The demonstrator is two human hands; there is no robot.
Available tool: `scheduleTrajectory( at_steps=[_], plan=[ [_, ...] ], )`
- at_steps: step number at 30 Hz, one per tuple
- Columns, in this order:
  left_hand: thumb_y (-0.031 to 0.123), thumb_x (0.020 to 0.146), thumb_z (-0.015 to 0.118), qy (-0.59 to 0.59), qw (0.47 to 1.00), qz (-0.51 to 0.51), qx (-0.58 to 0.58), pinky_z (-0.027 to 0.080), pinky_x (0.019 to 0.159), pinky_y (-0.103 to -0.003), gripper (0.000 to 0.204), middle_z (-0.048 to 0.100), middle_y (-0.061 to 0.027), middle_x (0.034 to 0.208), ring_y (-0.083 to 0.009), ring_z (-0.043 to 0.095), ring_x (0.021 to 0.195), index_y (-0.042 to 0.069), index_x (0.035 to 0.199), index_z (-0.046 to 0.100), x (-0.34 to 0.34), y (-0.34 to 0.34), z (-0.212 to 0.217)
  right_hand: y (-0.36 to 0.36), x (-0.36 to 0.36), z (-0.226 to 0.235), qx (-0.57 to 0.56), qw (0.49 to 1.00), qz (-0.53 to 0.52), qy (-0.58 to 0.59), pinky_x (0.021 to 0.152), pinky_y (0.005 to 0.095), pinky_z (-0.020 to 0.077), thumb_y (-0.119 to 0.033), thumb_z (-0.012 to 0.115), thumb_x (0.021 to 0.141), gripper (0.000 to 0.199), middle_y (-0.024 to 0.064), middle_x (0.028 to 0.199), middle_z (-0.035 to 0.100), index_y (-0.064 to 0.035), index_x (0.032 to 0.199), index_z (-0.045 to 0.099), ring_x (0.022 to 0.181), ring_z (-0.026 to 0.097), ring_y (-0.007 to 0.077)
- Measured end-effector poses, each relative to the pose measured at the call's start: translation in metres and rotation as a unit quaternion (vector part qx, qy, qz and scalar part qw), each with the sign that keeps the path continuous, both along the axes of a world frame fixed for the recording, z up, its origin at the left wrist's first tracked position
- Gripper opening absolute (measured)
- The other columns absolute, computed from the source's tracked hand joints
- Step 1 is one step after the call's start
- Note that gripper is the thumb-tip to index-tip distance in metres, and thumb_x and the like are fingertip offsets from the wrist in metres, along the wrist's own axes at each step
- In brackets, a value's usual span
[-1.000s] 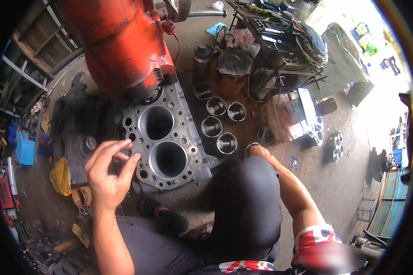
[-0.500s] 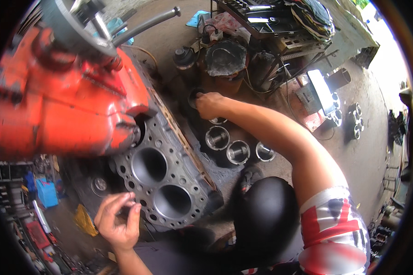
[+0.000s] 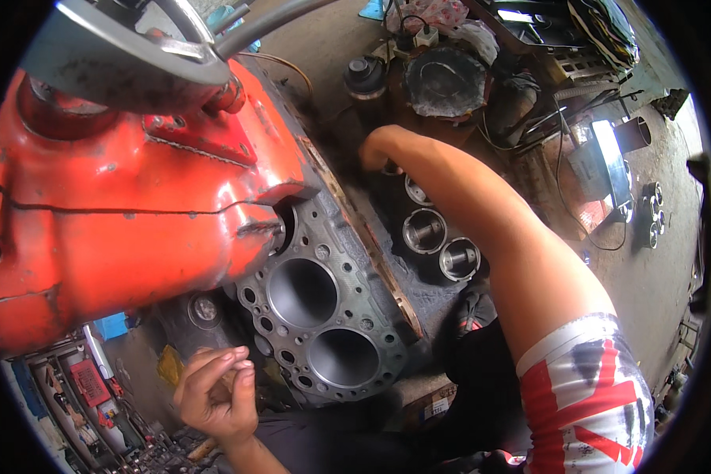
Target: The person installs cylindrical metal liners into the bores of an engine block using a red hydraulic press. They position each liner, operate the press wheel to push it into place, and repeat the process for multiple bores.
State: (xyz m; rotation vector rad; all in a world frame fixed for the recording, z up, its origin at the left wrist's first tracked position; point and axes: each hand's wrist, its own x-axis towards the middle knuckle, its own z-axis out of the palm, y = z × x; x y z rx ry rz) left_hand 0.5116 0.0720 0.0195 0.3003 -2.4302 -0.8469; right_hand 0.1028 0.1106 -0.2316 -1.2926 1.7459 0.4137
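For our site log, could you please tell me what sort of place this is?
Probably an engine repair workshop, judging by the flat-topped grey metal engine block, bulky red metal machine and round silvery metal pistons.

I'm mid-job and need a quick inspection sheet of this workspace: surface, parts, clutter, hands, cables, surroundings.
Surface: grey floor, darkly stained around the pistons.
Parts: engine block, two bores fully visible; pistons stand beside it, open ends up, some hidden by the right arm.
Clutter: crumpled yellow material; red case among tools.
Left hand: fingers curled, thumb near fingertips; any held item unclear.
Right hand: stretched past the nearest pistons; fingers mostly hidden, contact unclear.
Cables: dark cord at a white plug.
Surroundings: red machine overhanging the block; covered can beyond the right hand.
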Motion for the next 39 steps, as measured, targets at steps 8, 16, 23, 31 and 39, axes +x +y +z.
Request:
scheduleTrajectory(
  at_steps=[8, 16, 23, 31, 39],
  plan=[
    [0.013, 0.086, 0.077, 0.022, 0.999, 0.024, 0.015, 0.051, 0.065, -0.032, 0.025, 0.071, -0.0135, 0.087, -0.0198, 0.066, 0.066, -0.001, 0.104, 0.066, 0.015, 0.007, 0.009, 0.016, -0.012, -0.08, -0.026, 1.0, 0.009, 0.005, 0.08, 0.0465, 0.0589, -0.014, 0.064, 0.089, 0.029, 0.0158, 0.121, 0.072, -0.0067, 0.115, 0.075, 0.102, 0.073, 0.031],
    [0.008, 0.08, 0.083, -0.021, 0.999, 0.005, 0.025, 0.055, 0.07, -0.033, 0.03, 0.074, -0.017, 0.095, -0.0218, 0.07, 0.073, -0.002, 0.105, 0.069, 0.011, 0.02, 0.022, 0.041, 0.016, -0.037, -0.12, 0.979, -0.016, 0.167, 0.084, 0.0461, 0.0599, -0.01, 0.071, 0.078, 0.031, 0.0172, 0.114, 0.076, -0.0069, 0.107, 0.079, 0.105, 0.074, 0.0315],
    [0.006, 0.071, 0.09, -0.008, 0.999, -0.027, -0.033, 0.058, 0.08, -0.038, 0.04, 0.074, -0.0171, 0.103, -0.0307, 0.071, 0.092, -0.003, 0.106, 0.072, 0.006, 0.036, 0.038, 0.13, 0.06, 0.201, -0.228, 0.958, -0.164, 0.057, 0.084, 0.0454, 0.0569, -0.008, 0.06, 0.076, 0.033, 0.0254, 0.102, 0.073, 0.0024, 0.103, 0.074, 0.102, 0.072, 0.0365],
    [0.037, 0.056, 0.102, 0.001, 0.991, -0.133, -0.021, 0.042, 0.116, -0.046, 0.129, 0.054, -0.0205, 0.147, -0.0341, 0.053, 0.138, 0.004, 0.159, 0.031, -0.008, 0.077, 0.033, 0.175, 0.196, 0.355, -0.209, 0.975, -0.075, 0.017, 0.088, 0.0452, 0.0559, -0.011, 0.06, 0.076, 0.04, 0.0247, 0.107, 0.073, 0.0008, 0.114, 0.072, 0.103, 0.071, 0.0372],
    [0.03, 0.055, 0.101, -0.063, 0.989, -0.126, 0.039, 0.049, 0.108, -0.046, 0.138, 0.061, -0.0223, 0.134, -0.0346, 0.062, 0.124, 0.009, 0.164, 0.019, 0.023, 0.076, 0.019, 0.128, 0.298, 0.314, -0.173, 0.985, 0.014, -0.003, 0.074, 0.0435, 0.0575, -0.012, 0.068, 0.076, 0.021, 0.022, 0.088, 0.075, 0.0064, 0.082, 0.077, 0.082, 0.074, 0.0312]
  ],
)
